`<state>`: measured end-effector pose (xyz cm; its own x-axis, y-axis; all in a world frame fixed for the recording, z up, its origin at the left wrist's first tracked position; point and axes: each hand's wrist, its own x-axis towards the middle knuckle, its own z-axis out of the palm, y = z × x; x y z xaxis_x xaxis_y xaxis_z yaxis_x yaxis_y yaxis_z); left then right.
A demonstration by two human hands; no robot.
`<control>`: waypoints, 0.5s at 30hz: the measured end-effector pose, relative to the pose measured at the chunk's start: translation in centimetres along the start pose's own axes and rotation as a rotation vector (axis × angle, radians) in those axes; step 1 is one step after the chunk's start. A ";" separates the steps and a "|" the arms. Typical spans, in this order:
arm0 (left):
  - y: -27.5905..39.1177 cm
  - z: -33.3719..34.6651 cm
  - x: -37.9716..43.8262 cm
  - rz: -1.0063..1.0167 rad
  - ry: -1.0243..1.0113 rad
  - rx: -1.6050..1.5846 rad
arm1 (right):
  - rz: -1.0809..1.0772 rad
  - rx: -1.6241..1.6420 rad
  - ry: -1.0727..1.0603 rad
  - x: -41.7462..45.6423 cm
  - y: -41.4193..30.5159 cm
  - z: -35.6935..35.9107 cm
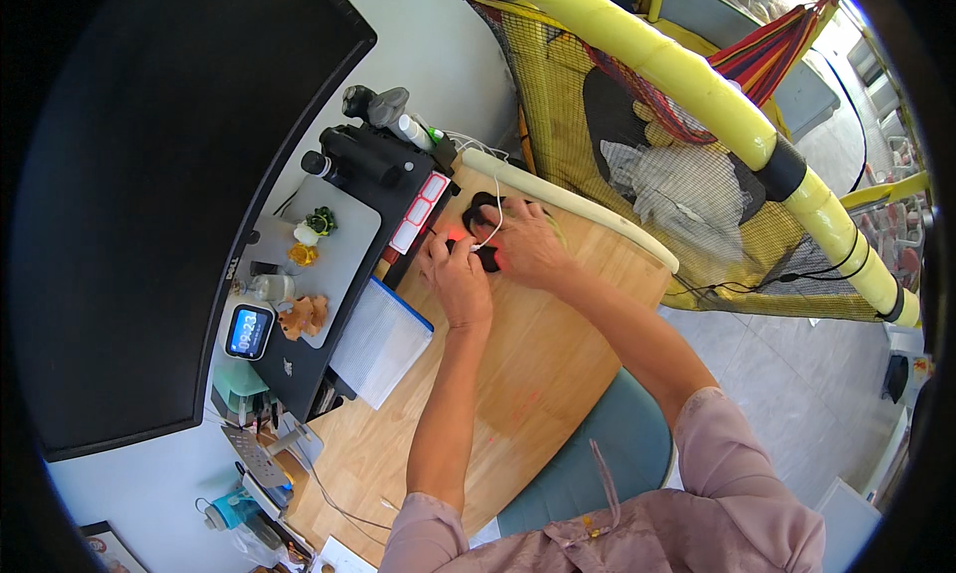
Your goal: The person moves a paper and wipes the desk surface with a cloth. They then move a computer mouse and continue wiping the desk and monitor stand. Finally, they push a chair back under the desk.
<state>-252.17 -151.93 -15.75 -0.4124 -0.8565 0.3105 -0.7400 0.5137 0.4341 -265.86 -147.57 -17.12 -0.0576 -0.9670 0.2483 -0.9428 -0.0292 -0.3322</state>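
My left hand grips a small black device at the back of a wooden desk. A white cable loops down to the fingertips of that hand, and red light glows around the device. My right hand lies just to the right, fingers spread over a black looped item that it partly hides. I cannot tell what that item is, nor whether the right fingers hold it. A thin yellow-green edge shows beside the right hand.
A black monitor riser carries a smart clock, small ornaments and a black cylinder. A blue-edged mesh pouch lies before it. A large monitor hangs left. A padded bumper lines the far edge, beside a netted yellow-framed enclosure. A teal chair stands near me.
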 end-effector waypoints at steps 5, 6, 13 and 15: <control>0.7 -0.6 0.7 -0.014 0.061 0.096 | 0.074 -0.111 0.027 3.5 -2.1 2.9; 0.6 -0.9 0.7 -0.023 0.048 0.097 | 0.084 -0.119 0.028 3.9 -2.5 3.2; 0.2 -2.1 0.4 0.005 0.036 0.143 | -0.215 0.049 -0.030 3.1 -2.0 3.1; 0.3 -2.4 0.2 0.025 0.021 0.137 | -0.258 0.044 -0.089 2.3 -1.8 3.1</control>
<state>-251.21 -151.79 -13.54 -0.4213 -0.8416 0.3381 -0.7960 0.5217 0.3069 -263.27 -150.49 -18.74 0.2132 -0.9445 0.2500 -0.9073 -0.2863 -0.3080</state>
